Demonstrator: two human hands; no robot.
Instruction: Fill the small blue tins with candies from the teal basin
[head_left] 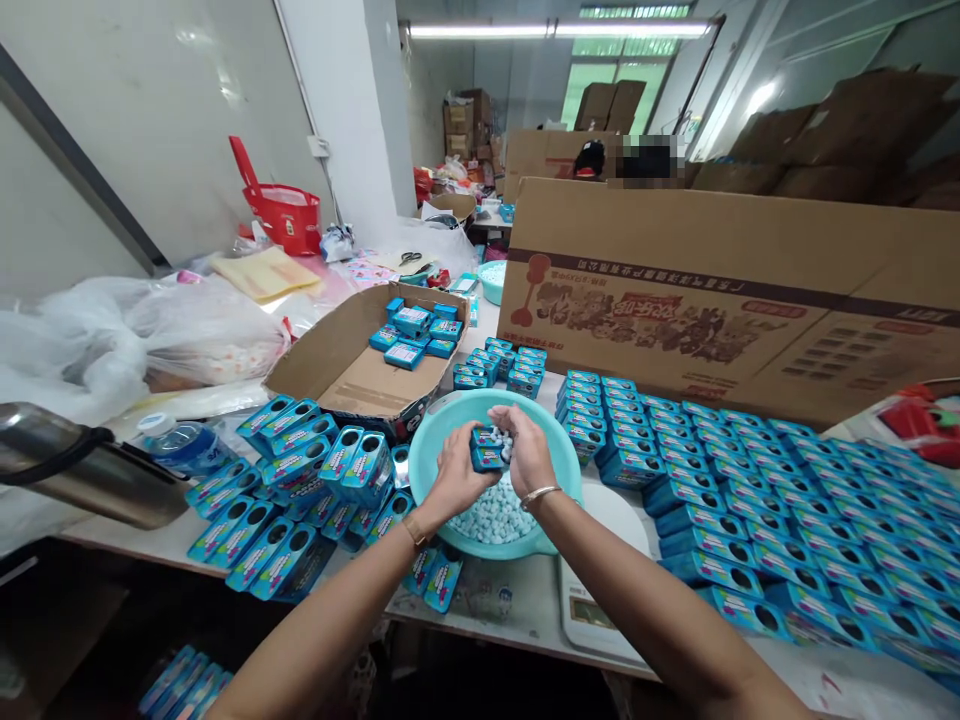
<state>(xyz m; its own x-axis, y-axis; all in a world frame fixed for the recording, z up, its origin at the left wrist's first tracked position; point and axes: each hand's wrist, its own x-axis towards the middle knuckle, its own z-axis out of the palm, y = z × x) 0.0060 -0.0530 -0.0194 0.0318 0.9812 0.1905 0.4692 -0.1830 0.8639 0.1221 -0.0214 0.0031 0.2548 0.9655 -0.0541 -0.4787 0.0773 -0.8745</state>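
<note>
My left hand (452,470) grips a small blue box (487,452) over a teal bowl (427,455) that holds many pale blue round candies (491,515). My right hand (529,452) is closed on a clump of those candies, pressed against the open top of the box. Both hands hover above the middle of the bowl. A bracelet sits on each wrist.
Open empty blue boxes (300,480) lie piled at left; rows of closed blue boxes (787,500) cover the table at right. An open cardboard tray (337,365) with boxes stands behind the bowl, a big carton (735,300) behind right. A white scale (600,600) sits under the bowl.
</note>
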